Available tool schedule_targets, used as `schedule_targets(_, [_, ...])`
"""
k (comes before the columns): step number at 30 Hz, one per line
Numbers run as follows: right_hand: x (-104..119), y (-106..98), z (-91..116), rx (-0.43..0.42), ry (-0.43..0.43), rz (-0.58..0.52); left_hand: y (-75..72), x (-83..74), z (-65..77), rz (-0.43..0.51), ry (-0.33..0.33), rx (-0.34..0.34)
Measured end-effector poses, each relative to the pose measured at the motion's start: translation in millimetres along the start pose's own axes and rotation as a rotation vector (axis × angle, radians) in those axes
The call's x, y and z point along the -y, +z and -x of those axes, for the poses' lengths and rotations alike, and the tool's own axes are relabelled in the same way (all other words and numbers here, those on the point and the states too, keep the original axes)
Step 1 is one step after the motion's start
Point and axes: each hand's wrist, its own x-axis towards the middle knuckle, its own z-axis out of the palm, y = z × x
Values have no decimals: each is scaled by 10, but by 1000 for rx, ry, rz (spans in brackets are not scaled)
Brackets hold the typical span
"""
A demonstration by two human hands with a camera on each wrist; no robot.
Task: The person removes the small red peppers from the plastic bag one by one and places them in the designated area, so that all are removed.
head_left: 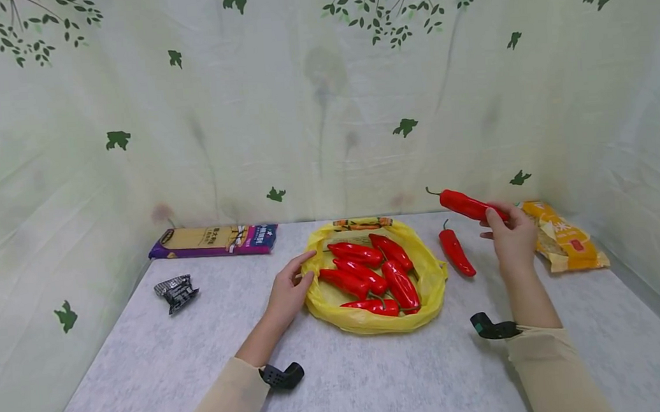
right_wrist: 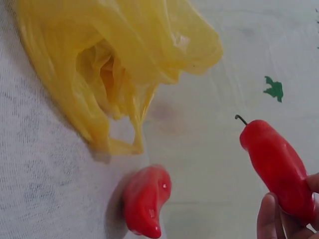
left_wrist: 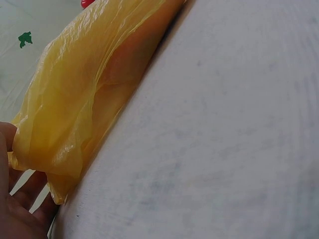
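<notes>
A yellow plastic bag point(head_left: 352, 321), its mouth spread wide, sits mid-table with several red peppers point(head_left: 401, 285) inside. At its left rim my left hand point(head_left: 286, 292) holds the plastic; the left wrist view has the bag's edge point(left_wrist: 55, 144) between thumb and fingers. My right hand point(head_left: 514, 234) grips another red pepper point(head_left: 463, 205) by its lower end, raised off the table to the right of the bag. The pepper's thin dark stem points left, away from the hand. Below it, a loose red pepper point(head_left: 456, 251) lies on the table between bag and hand.
A purple and gold packet point(head_left: 212, 241) lies at the back left. Nearer on that side is a small crumpled black wrapper point(head_left: 177, 292). Behind my right hand lies an orange packet point(head_left: 568, 240). A pale curtain point(head_left: 323, 104) with leaf prints closes off the table's back and sides.
</notes>
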Motion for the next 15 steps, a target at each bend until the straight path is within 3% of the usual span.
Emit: schedule_targets(15, [-95,-182,-89,-60,112,94,11,11,-11,-4,-10,-1])
